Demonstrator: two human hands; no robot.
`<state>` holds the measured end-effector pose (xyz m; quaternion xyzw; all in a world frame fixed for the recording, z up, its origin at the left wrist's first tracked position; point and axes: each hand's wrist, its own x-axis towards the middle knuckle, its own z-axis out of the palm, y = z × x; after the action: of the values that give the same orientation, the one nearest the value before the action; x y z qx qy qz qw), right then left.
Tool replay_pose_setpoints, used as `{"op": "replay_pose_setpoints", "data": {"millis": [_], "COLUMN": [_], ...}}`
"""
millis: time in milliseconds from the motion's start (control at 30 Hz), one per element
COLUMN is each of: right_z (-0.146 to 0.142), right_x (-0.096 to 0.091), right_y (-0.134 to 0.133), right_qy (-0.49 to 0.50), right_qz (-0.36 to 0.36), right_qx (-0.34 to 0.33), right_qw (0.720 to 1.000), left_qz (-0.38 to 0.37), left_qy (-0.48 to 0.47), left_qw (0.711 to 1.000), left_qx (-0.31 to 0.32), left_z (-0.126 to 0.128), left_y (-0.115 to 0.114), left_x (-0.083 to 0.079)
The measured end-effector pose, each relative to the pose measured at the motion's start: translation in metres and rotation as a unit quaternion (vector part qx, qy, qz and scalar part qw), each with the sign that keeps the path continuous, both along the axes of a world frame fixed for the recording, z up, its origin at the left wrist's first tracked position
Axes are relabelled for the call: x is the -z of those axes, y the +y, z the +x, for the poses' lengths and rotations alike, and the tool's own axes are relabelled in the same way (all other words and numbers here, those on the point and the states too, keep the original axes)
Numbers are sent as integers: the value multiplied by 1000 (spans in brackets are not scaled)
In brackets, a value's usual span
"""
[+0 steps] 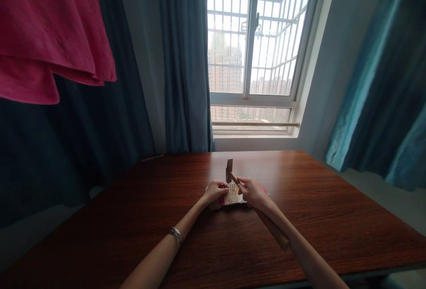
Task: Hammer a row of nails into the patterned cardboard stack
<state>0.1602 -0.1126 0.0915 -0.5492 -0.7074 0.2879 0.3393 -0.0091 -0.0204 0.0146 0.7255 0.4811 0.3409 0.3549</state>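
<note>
My right hand [253, 192] is wrapped round the wooden handle of a hammer [229, 170]. The hammer's metal head is raised just above a light board [232, 197] dotted with small dark holes or dots. Several thin dark nails [232, 187] appear to stand upright at the board's far side. At the board's left edge is my left hand [214, 191], its fingers pinched together close under the hammer head; what they hold is too small to make out. Something red and white lies under and beside the board, partly covered by my hands.
The board lies on a brown wooden table [186, 169]. Beyond its far edge stands a barred window [246, 58] with blue curtains [186, 58] to the sides. A pink cloth [56, 27] hangs at the upper left.
</note>
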Motion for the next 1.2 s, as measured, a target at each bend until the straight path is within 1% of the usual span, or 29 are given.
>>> {"op": "replay_pose_setpoints", "data": {"millis": [167, 267, 433, 533, 667, 833, 900, 1067, 1200], "right_z": [0, 0, 1, 1, 1, 0, -1, -3, -3], "right_x": [1, 3, 5, 4, 3, 1, 0, -4, -2], "right_y": [1, 1, 0, -1, -1, -4, -5, -8, -6], "right_qy": [-5, -11, 1, -3, -2, -8, -6, -4, -12], "right_qz": [12, -1, 0, -4, 10, -3, -10, 10, -6], "right_qx": [10, -1, 12, 4, 17, -2, 5, 18, 14], "right_qw": [1000, 1000, 1000, 1000, 1000, 1000, 1000, 1000, 1000], "left_qz": [1, 3, 2, 2, 6, 3, 3, 6, 11], "left_qy": [10, 6, 11, 17, 23, 23, 22, 19, 21], "left_qw": [1000, 1000, 1000, 1000, 1000, 1000, 1000, 1000, 1000], "left_qx": [-7, -4, -4, -5, -9, -7, -8, -9, -3], "left_z": [0, 0, 0, 0, 0, 0, 0, 1, 0], "left_y": [-5, -5, -3, -2, -4, -6, -6, -5, -2], "left_x": [-5, -5, -2, -2, -4, -7, -6, -4, -2]}}
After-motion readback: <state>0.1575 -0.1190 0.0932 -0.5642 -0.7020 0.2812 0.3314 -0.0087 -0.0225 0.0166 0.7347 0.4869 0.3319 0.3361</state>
